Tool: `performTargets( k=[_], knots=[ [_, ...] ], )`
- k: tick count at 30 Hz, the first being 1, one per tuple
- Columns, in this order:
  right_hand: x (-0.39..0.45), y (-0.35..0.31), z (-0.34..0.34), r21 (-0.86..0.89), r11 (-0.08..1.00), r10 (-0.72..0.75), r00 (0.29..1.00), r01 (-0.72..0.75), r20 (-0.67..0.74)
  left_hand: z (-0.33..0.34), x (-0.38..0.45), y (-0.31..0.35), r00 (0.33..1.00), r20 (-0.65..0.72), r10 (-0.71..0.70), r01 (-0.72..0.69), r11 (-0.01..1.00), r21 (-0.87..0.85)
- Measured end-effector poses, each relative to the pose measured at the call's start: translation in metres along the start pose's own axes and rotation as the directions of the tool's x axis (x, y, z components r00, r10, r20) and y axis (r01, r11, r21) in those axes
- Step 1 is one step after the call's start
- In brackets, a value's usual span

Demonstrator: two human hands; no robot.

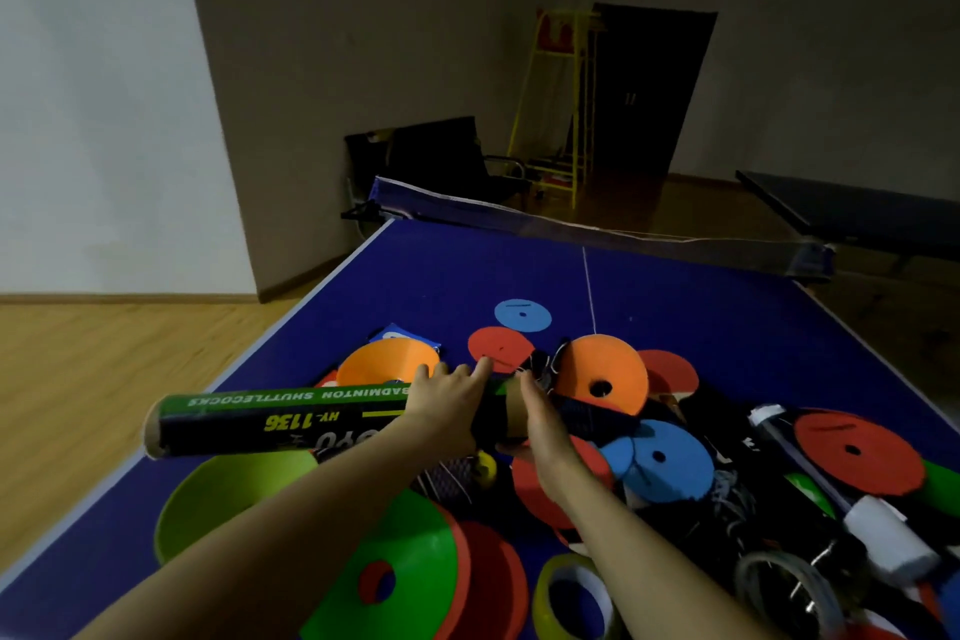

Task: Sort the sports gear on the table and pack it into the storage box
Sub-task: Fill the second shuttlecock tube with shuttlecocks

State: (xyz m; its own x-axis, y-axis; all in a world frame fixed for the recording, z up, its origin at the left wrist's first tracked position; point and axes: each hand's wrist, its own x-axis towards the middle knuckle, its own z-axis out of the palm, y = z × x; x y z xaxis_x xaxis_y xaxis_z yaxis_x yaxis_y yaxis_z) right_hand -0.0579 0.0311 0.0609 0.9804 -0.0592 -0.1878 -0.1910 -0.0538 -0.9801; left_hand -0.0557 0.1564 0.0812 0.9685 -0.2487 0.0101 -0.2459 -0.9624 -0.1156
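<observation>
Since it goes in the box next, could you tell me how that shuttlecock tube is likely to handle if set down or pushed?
The shuttlecock tube is a long round cylinder, so it would probably roll if laid on the table. It looks like cardboard: likely stiff but light, and crushable. Both the left hand and right hand steady it.

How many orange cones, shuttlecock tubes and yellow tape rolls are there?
orange cones: 2
shuttlecock tube: 1
yellow tape roll: 1
Total: 4
</observation>
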Motion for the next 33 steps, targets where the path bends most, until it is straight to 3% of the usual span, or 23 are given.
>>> performTargets(
  k=[9,13,18,27,33],
  knots=[
    [-0.028,0.011,0.070,-0.101,0.976,-0.186,0.979,0.194,0.084,0.008,-0.063,-0.040,0.970,-0.067,-0.233,0.234,0.972,0.015],
    [-0.042,0.021,0.107,-0.208,0.939,-0.223,0.945,0.274,0.238,0.023,-0.106,-0.073,0.949,-0.050,-0.311,0.312,0.950,0.013],
    [-0.064,0.037,0.164,-0.348,0.803,-0.308,0.836,0.484,0.454,0.043,-0.169,-0.113,0.919,-0.003,-0.395,0.395,0.918,0.028],
    [-0.123,0.063,0.310,-0.348,0.809,-0.189,0.770,0.474,0.609,0.097,-0.274,-0.218,0.824,0.032,-0.565,0.565,0.819,-0.099],
    [-0.171,0.108,0.420,-0.462,0.788,-0.005,0.755,0.407,0.656,0.161,-0.351,-0.291,0.742,0.148,-0.653,0.670,0.722,-0.173]
  ],
)
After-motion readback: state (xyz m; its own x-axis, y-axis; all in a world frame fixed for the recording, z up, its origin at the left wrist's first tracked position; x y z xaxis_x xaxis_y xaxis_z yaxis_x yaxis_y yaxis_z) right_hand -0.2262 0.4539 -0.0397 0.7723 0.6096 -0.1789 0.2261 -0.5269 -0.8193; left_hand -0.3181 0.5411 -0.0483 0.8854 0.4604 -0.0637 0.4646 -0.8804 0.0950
